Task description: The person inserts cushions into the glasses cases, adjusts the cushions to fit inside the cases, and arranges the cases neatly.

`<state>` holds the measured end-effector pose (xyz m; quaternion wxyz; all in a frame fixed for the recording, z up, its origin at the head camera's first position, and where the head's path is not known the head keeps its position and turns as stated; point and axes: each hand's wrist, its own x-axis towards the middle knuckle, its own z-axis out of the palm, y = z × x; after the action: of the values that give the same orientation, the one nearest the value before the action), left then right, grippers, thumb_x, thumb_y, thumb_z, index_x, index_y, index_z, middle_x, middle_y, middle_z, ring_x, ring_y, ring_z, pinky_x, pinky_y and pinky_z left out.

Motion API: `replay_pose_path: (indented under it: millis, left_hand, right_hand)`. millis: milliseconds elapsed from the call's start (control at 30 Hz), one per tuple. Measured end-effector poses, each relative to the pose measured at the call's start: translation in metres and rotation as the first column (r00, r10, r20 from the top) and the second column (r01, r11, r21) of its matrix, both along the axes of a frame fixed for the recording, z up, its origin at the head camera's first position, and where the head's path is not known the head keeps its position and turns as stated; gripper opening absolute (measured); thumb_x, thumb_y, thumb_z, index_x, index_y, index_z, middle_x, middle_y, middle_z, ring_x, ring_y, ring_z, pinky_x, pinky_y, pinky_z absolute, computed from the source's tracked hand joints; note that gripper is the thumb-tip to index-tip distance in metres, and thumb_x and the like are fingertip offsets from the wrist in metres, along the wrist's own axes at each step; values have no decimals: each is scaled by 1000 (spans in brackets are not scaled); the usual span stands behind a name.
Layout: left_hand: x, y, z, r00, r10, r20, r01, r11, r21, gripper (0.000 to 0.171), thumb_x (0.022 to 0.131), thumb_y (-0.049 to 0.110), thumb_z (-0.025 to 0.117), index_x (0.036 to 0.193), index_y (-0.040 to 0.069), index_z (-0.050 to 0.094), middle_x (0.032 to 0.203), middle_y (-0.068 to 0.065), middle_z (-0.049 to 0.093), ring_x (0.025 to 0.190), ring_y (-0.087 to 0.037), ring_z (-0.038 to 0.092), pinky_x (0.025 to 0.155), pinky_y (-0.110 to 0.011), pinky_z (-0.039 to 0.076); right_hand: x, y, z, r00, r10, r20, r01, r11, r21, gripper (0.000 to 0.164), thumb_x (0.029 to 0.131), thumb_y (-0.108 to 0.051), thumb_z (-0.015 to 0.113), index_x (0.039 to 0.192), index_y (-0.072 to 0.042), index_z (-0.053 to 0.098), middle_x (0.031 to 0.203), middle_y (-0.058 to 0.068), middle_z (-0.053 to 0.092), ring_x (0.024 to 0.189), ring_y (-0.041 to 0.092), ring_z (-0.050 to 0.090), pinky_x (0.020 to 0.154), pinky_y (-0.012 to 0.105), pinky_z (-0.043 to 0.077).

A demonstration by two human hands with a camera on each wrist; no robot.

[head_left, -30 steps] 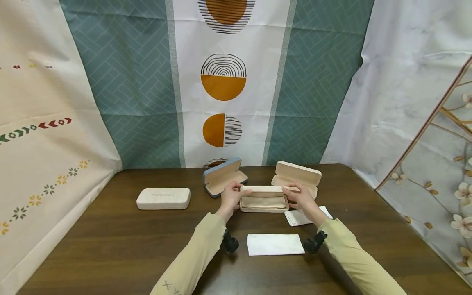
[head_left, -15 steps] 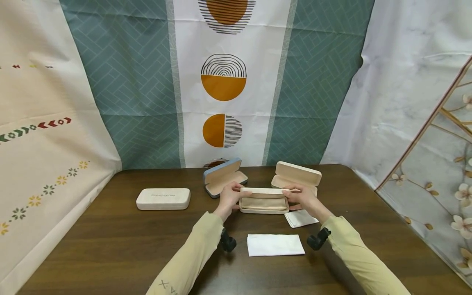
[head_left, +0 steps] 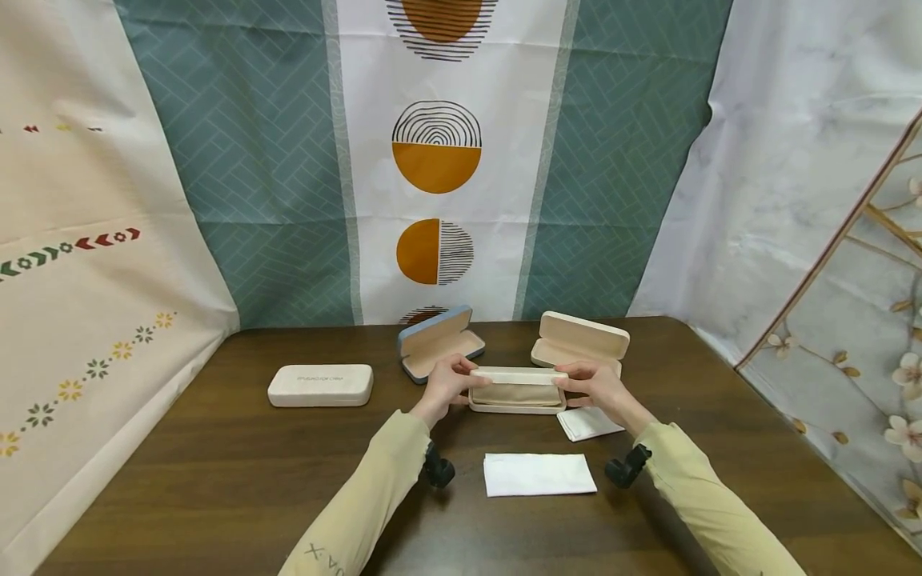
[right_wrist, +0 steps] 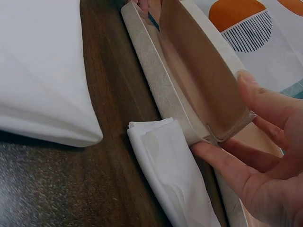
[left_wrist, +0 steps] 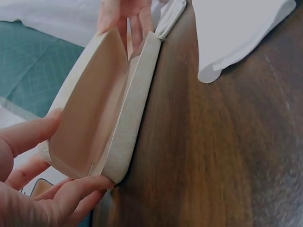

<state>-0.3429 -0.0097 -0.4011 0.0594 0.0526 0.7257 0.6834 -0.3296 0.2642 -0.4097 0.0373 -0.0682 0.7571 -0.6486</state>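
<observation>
A cream eyeglass case (head_left: 520, 376) stands partly open at the table's middle, its lid tilted forward over the base. My left hand (head_left: 442, 391) grips its left end, thumb on the lid's front edge. At the other end, my right hand (head_left: 599, 389) grips it the same way. In the left wrist view, fingers (left_wrist: 78, 189) press the base's end beneath the lid. A tan lining (right_wrist: 199, 66) shows inside the case in the right wrist view. Beside the right hand lies a small folded white cloth (head_left: 587, 424), partly covered by that hand in the head view.
A larger folded white cloth (head_left: 539, 475) lies in front of the case. Behind it stand an open blue eyeglass case (head_left: 432, 332) and an open cream one (head_left: 582, 336). A closed white case (head_left: 320, 386) rests on the brown table (head_left: 216, 480) at left. Fabric hangs behind.
The lid of the held case has tipped forward and lower, so less of its inside shows. Both wrists have moved slightly outward, while the hands stay on the case's ends.
</observation>
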Motion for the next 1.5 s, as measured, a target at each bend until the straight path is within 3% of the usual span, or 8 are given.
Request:
replay_pose_path:
  millis: [267, 600, 700, 833, 1000, 1300, 1500]
  left_hand:
    - [0, 1, -1, 1000, 6, -19, -7, 1000, -23, 32, 70, 8, 78, 93, -1, 58, 92, -9, 55, 80, -21, 57, 65, -43, 51]
    - [3, 2, 4, 999, 17, -49, -21, 996, -88, 29, 69, 3, 78, 90, -2, 60, 86, -8, 55, 75, -19, 55, 66, -42, 50]
    - [3, 4, 3, 994, 30, -105, -48, 984, -170, 27, 67, 2, 79, 87, -3, 62, 80, -7, 56, 59, -13, 50, 55, -32, 49]
    - [1, 5, 1, 985, 42, -169, -90, 953, -289, 23, 66, 2, 79, 81, -3, 63, 71, -6, 56, 45, -11, 41, 44, -24, 37]
    - [0, 5, 0, 981, 40, -189, -103, 937, -334, 23, 64, 1, 81, 78, -2, 63, 75, -6, 55, 45, -11, 42, 42, -23, 37]
    - [0, -3, -2, 979, -14, -205, -68, 918, -391, 37, 65, 1, 80, 97, -2, 62, 97, -12, 56, 72, -19, 52, 52, -26, 48]
    - [3, -21, -4, 979, -71, -193, -20, 900, -435, 49, 67, 3, 80, 109, -7, 57, 103, -16, 55, 76, -23, 57, 56, -28, 50]
  right_hand:
    - [-1, 2, 2, 999, 3, 35, -3, 1000, -10, 37, 79, -12, 71, 109, 5, 60, 113, 12, 54, 92, 18, 57, 76, 44, 47]
    - [2, 4, 7, 999, 48, 26, -49, 998, 33, 41, 80, -7, 70, 113, 11, 54, 96, 11, 60, 85, 24, 59, 75, 43, 48]
    - [7, 1, 13, 997, 66, -48, -61, 993, 98, 39, 77, 1, 70, 109, 16, 54, 98, 19, 59, 87, 28, 59, 73, 38, 49]
    - [7, -1, 8, 988, 56, -145, -28, 981, 192, 34, 71, 5, 73, 100, 17, 59, 108, 27, 55, 96, 33, 56, 70, 28, 49]
    - [0, 2, -1, 991, 41, -125, -14, 979, 206, 35, 69, 1, 77, 99, 12, 61, 108, 22, 57, 100, 31, 55, 71, 29, 49]
    - [-5, -2, 0, 989, 124, -83, -99, 961, 258, 64, 70, -1, 76, 124, 13, 44, 118, 27, 50, 105, 37, 50, 72, 31, 49]
    - [-4, -15, 4, 987, 156, -38, -136, 940, 312, 65, 69, -6, 78, 124, 10, 47, 110, 22, 57, 100, 31, 55, 72, 33, 49]
